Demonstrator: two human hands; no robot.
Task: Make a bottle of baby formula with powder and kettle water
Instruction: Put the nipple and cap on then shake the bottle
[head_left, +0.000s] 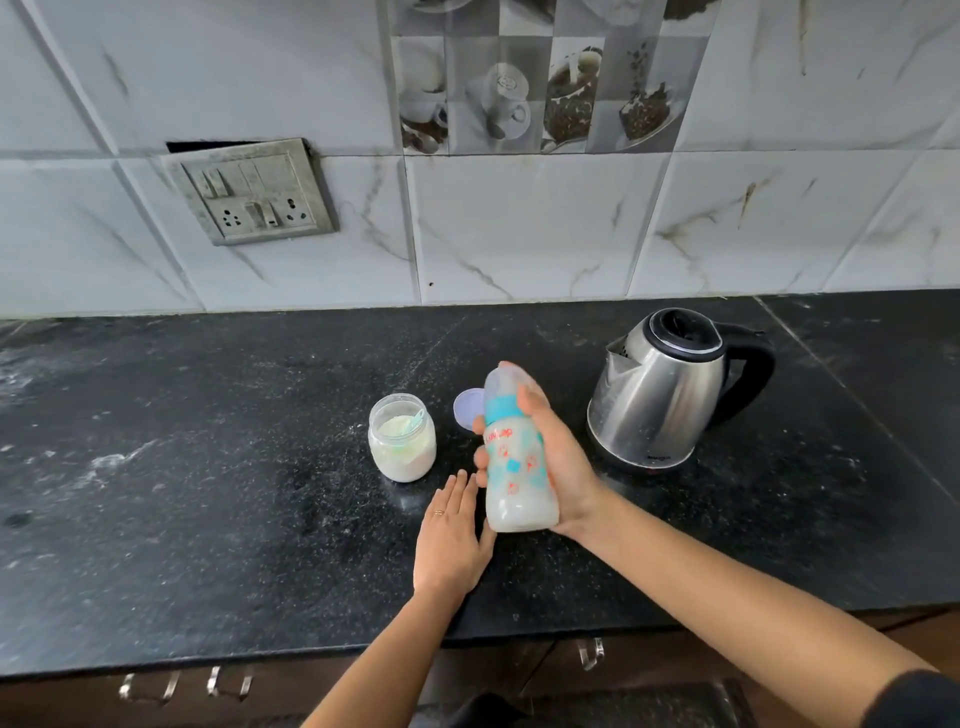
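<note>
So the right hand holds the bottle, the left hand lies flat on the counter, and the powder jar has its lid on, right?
Not quite. The head view shows the powder jar open, a lid lying on the counter beside the bottle. The right hand and left hand are as you said.
</note>
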